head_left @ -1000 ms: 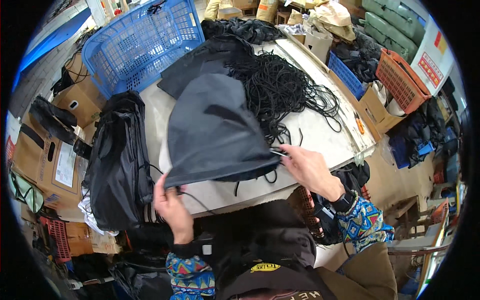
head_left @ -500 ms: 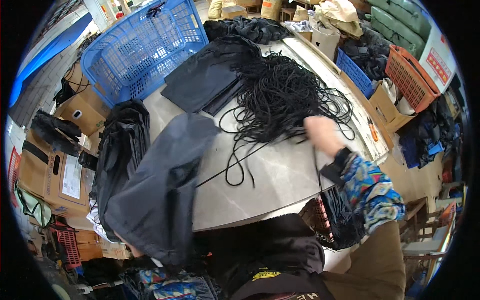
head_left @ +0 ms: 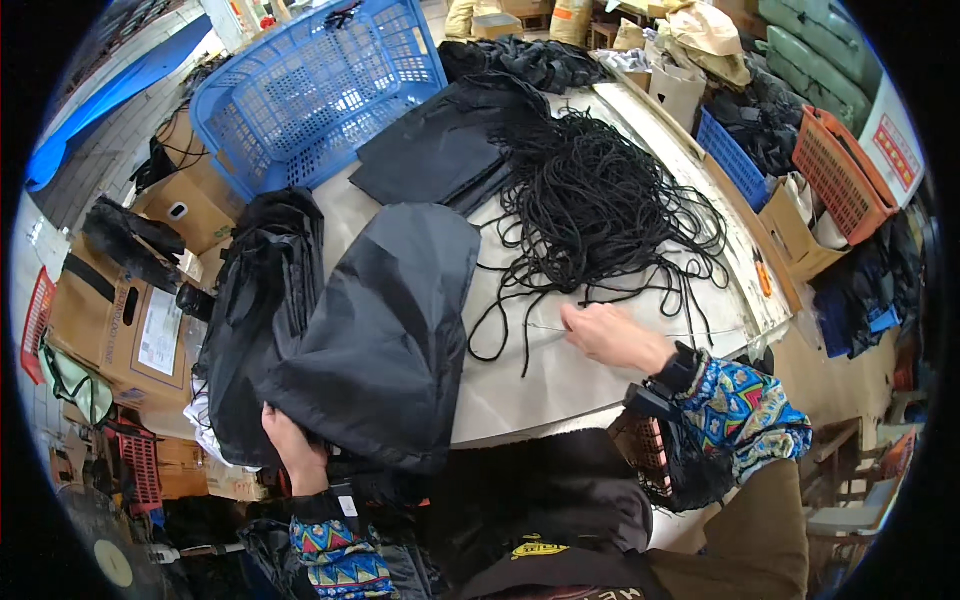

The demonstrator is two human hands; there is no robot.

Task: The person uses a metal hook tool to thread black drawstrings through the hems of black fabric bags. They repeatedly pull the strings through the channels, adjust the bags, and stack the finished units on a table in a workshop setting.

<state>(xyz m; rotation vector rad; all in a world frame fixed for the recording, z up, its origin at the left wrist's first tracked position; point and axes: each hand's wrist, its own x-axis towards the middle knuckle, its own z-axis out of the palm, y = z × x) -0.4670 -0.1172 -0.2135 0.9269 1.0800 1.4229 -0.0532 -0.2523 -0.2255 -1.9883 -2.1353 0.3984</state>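
My left hand (head_left: pixel 295 445) grips the lower left edge of a black fabric piece (head_left: pixel 385 330), thumb on top and fingers hidden beneath. This smooth, rounded piece lies partly over the table and partly over a stack of folded black fabric (head_left: pixel 265 270). Over the table, my right hand (head_left: pixel 612 337) is closed in a pinch on a thin metal rod (head_left: pixel 545 328), which points left toward the fabric. Just beyond that hand spreads a tangled heap of black cords (head_left: pixel 600 205), with loose ends trailing close to the fingers.
A blue plastic basket (head_left: pixel 320 100) stands tilted at the far left of the table (head_left: pixel 510 395). Flat black fabric pieces (head_left: pixel 430 150) lie beside the cords. Orange-handled snips (head_left: pixel 763 273) rest along the right edge. Cardboard boxes (head_left: pixel 120 345) crowd the left side.
My right hand has moved left and nearer from the cord heap. The black fabric has swung right and settled flatter on the table, and my left hand has come into clearer view.
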